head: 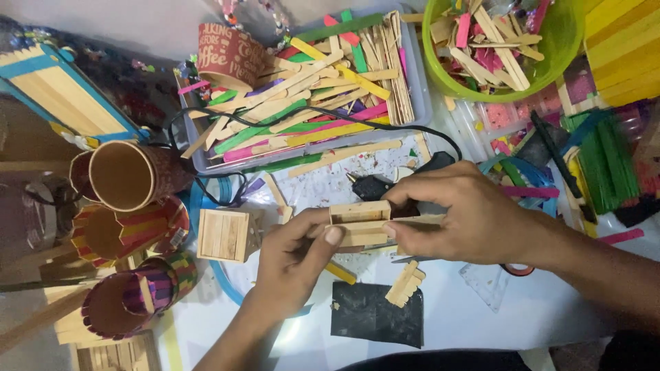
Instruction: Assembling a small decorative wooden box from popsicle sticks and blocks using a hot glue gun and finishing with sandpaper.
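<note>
Both hands meet over the white table (481, 323): left hand (292, 257) and right hand (464, 216) pinch a small wooden stick box (359, 221), its long axis running left to right. Behind it lies a black glue gun (375, 185). Farther back, a clear tray (412, 103) of coloured sticks, a red lettered paper cup (230, 55), a green bowl (564, 41).

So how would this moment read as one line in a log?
left hand: holds small stick box | right hand: grips box's right side | glue gun: on table behind | square stick panel: left of hands
</note>
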